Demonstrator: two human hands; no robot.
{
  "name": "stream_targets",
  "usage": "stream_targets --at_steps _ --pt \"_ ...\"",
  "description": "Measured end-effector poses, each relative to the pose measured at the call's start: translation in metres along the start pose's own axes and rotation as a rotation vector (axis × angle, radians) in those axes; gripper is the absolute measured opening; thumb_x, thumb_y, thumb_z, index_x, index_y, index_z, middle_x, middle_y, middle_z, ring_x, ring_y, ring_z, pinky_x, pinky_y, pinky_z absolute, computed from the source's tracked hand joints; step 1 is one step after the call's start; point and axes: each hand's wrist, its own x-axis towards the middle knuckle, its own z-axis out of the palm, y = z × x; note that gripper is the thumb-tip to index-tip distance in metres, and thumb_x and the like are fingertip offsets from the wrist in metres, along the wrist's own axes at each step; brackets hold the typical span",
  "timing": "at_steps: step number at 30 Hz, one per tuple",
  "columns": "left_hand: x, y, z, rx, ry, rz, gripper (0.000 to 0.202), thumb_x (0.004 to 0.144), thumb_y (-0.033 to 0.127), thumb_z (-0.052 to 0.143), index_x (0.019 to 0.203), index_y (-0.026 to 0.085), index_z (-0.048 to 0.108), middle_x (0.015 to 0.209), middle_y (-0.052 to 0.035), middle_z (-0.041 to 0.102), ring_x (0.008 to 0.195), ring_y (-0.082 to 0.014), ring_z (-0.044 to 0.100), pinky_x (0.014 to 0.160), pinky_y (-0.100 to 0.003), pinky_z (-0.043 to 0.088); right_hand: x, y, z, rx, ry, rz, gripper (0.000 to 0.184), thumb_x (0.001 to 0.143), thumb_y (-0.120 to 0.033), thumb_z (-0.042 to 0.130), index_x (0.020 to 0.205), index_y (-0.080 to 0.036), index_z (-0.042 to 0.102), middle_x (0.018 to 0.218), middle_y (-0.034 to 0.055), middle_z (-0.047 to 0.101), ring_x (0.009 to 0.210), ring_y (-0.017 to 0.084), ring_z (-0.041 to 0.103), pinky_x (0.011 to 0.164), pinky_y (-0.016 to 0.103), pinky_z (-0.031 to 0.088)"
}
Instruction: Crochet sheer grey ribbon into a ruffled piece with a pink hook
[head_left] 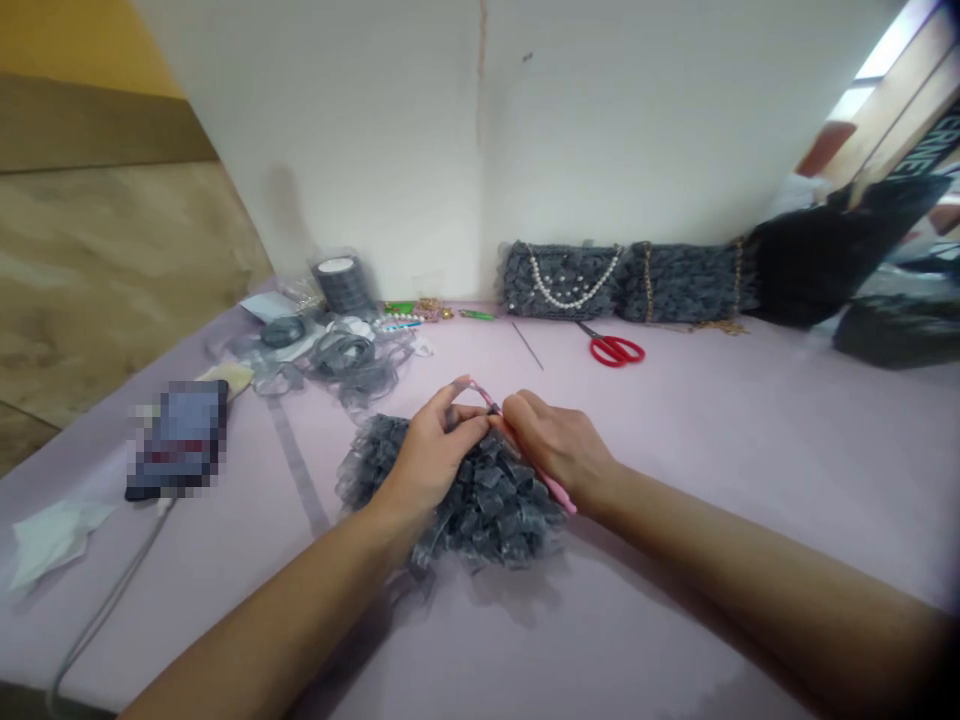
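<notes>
My left hand [435, 450] grips a bunched piece of grey organza ribbon crochet [495, 510], pinching a strand of ribbon between thumb and fingers. My right hand [555, 445] is shut on a pink crochet hook [538, 473], whose tip meets the ribbon strand close to my left fingertips. The hook's head is partly hidden by my fingers. The crochet piece lies on the lilac tablecloth [750, 430] under both hands, its ruffled loops spreading towards my left.
Red-handled scissors [616, 350] and a thin metal needle [527, 345] lie ahead. Behind them stand grey ruffled bags, one with a pearl strap [574, 292]. A ribbon spool [343, 285], loose grey ribbon [352, 365] and a blurred-out phone [180, 440] lie to the left.
</notes>
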Motion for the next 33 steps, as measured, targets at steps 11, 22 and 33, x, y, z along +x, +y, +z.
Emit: stream_targets --at_steps 11,22,33 --pt "0.007 0.024 -0.022 0.092 -0.178 -0.182 0.072 0.068 0.018 0.079 0.134 0.018 0.051 0.077 0.0046 0.059 0.072 -0.0091 0.057 0.073 -0.024 0.040 0.000 0.015 -0.002 0.198 0.074 -0.258 0.016 0.096 -0.020 0.041 0.081 -0.019 0.047 0.080 0.0063 0.060 0.065 0.014 0.053 0.055 0.024 0.040" --pt "0.021 0.029 -0.053 0.210 -0.317 -0.239 0.058 0.071 0.021 0.075 0.127 0.019 0.059 0.074 0.0046 0.052 0.061 -0.0062 0.048 0.060 -0.022 0.036 0.002 0.016 -0.008 0.289 -0.015 -0.289 0.015 0.096 -0.020 0.043 0.083 -0.017 0.051 0.082 0.0080 0.062 0.065 0.013 0.053 0.057 0.025 0.041" --pt "0.024 0.031 -0.064 0.242 -0.392 -0.253 0.048 0.068 0.021 0.074 0.115 0.018 0.068 0.077 0.0003 0.058 0.061 -0.0077 0.050 0.057 -0.021 0.038 0.005 0.003 -0.025 0.861 -0.176 0.101 0.018 0.096 -0.025 0.045 0.095 -0.015 0.060 0.088 0.0052 0.064 0.064 0.009 0.052 0.058 0.023 0.041"
